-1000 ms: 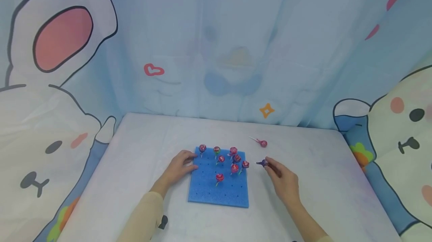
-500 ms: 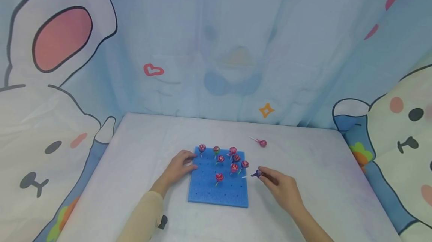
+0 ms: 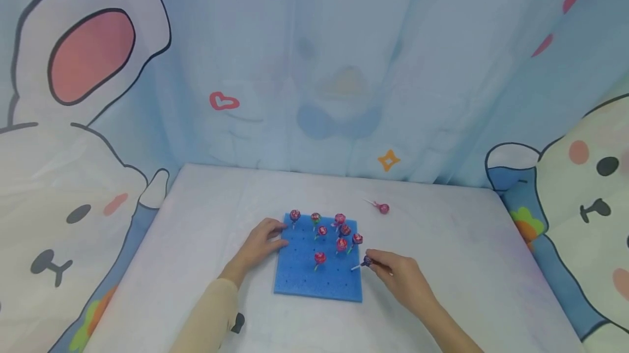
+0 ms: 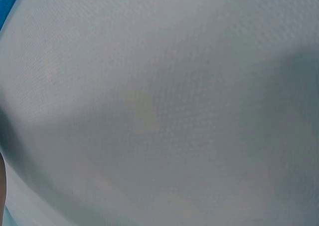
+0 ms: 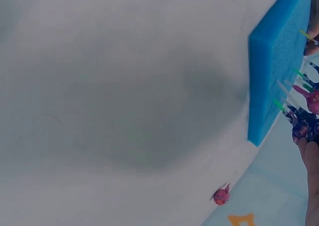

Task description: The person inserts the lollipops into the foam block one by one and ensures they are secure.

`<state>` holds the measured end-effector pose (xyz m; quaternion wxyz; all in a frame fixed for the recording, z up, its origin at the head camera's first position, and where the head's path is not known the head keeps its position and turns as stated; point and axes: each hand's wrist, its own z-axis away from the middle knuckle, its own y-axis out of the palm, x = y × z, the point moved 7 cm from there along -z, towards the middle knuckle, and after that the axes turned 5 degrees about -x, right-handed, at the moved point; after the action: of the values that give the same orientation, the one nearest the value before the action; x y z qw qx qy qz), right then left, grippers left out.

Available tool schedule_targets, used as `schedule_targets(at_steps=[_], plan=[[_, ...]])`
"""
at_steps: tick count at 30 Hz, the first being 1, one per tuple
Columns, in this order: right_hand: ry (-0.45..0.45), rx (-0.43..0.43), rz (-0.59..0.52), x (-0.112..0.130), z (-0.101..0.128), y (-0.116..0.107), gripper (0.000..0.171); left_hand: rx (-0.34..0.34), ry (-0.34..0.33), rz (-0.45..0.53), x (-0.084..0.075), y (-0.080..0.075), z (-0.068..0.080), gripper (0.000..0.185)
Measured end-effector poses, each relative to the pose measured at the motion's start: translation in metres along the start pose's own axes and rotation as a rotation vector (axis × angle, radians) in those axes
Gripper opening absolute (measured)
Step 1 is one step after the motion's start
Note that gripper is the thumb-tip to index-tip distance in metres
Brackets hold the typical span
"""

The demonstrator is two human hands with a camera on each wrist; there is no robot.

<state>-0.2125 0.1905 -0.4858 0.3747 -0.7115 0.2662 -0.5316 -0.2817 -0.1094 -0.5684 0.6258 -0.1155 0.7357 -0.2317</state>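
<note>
In the head view, a blue foam board (image 3: 314,282) with small holes lies on the table, several wrapped lollipops such as a red one (image 3: 320,258) standing in it by their sticks. My left hand (image 3: 260,242) rests at the board's left edge, thumb and fingers spread. Between thumb and fingertips, my right hand (image 3: 403,279) pinches a dark purple lollipop (image 3: 367,261) by its wrapped head. Its white stick points left and down, the tip over the board's right side. In the right wrist view, the board (image 5: 261,86) and crowded dark wrappers (image 5: 301,126) appear at the right.
One pink-red lollipop (image 3: 383,209) lies on the white tablecloth (image 3: 442,222) behind and right of the board. A printed cartoon curtain (image 3: 344,69) hangs behind the table. Mostly tablecloth (image 4: 149,111) fills the left wrist view.
My right hand has moved left and toward the front with the purple lollipop, bringing its stick from beside the board to over its right edge. The left hand has stayed still.
</note>
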Motion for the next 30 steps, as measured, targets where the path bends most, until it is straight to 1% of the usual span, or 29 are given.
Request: schedule_targets(at_steps=[6,10,12,17,21,26,30], plan=[[-0.009,0.035,0.043,0.002,-0.001,0.002,0.033,-0.003,-0.009,-0.003,-0.001,-0.001,0.0,0.041],[-0.015,0.056,0.041,0.003,-0.001,0.006,0.032,-0.001,-0.007,-0.005,-0.002,-0.001,0.0,0.04],[-0.004,0.059,0.029,0.003,-0.002,0.009,0.032,-0.002,-0.008,-0.006,-0.002,-0.001,0.0,0.04],[0.039,0.049,-0.045,0.001,-0.004,0.019,0.03,-0.013,-0.007,-0.01,-0.002,-0.002,0.0,0.04],[0.046,0.037,-0.093,0.001,-0.004,0.026,0.028,-0.007,-0.017,-0.019,-0.002,-0.002,0.0,0.04],[0.06,0.006,-0.084,0.0,-0.003,0.03,0.029,-0.005,-0.023,-0.027,0.001,-0.002,-0.001,0.041],[0.083,-0.019,-0.074,-0.005,-0.002,0.03,0.029,-0.002,-0.014,-0.025,0.001,-0.001,-0.001,0.041]])
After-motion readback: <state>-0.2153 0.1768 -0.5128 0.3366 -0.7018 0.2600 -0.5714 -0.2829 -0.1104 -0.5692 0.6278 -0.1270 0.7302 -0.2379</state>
